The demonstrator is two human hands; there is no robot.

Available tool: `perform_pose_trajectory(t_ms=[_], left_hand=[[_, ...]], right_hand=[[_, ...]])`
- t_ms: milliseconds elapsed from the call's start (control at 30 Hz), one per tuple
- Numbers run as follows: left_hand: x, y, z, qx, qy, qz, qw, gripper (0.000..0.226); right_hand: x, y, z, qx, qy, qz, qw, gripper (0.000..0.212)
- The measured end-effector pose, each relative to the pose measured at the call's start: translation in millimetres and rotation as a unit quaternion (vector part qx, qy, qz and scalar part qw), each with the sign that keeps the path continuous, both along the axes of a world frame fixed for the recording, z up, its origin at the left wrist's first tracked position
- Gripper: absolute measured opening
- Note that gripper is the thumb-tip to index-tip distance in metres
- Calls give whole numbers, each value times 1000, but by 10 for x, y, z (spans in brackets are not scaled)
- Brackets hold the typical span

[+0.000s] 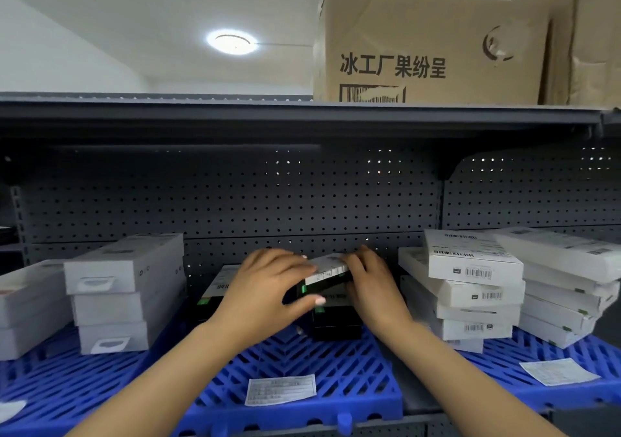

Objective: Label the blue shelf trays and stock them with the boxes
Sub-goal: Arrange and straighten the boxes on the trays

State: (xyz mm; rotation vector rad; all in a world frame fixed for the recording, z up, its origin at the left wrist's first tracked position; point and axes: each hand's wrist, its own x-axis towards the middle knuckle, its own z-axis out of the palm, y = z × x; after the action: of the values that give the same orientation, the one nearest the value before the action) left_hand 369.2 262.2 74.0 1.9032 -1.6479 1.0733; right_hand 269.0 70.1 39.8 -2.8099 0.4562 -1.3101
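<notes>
Both my hands hold one flat black box point(327, 277) with a white labelled top, over the middle blue tray point(336, 372). My left hand point(265, 288) grips its left end, thumb under the front edge. My right hand point(373, 282) grips its right end. The box sits tilted on top of a short stack of black boxes point(336, 324) at the back of that tray. Another black box point(215, 288) lies to the left, partly hidden by my left hand. A white paper label point(280, 389) lies on the tray's front.
White boxes point(114, 299) are stacked on the left blue tray point(67, 386), more white boxes point(470, 288) on the right blue tray point(554, 352), which carries a label point(559, 371). A large cardboard carton point(437, 50) stands on the grey shelf above. Pegboard closes the back.
</notes>
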Motion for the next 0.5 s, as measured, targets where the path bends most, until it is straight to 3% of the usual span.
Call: perform_pose_trajectory(t_ms=[167, 367, 500], left_hand=[[219, -161, 12, 33, -44, 52, 997, 26], [351, -353, -113, 149, 5, 69, 987, 38], [284, -441, -148, 149, -3, 68, 987, 38]], right_hand=[[-125, -48, -27, 22, -31, 12, 999, 40], [-309, -23, -59, 17, -20, 43, 999, 44], [-438, 54, -74, 8, -4, 37, 999, 38]])
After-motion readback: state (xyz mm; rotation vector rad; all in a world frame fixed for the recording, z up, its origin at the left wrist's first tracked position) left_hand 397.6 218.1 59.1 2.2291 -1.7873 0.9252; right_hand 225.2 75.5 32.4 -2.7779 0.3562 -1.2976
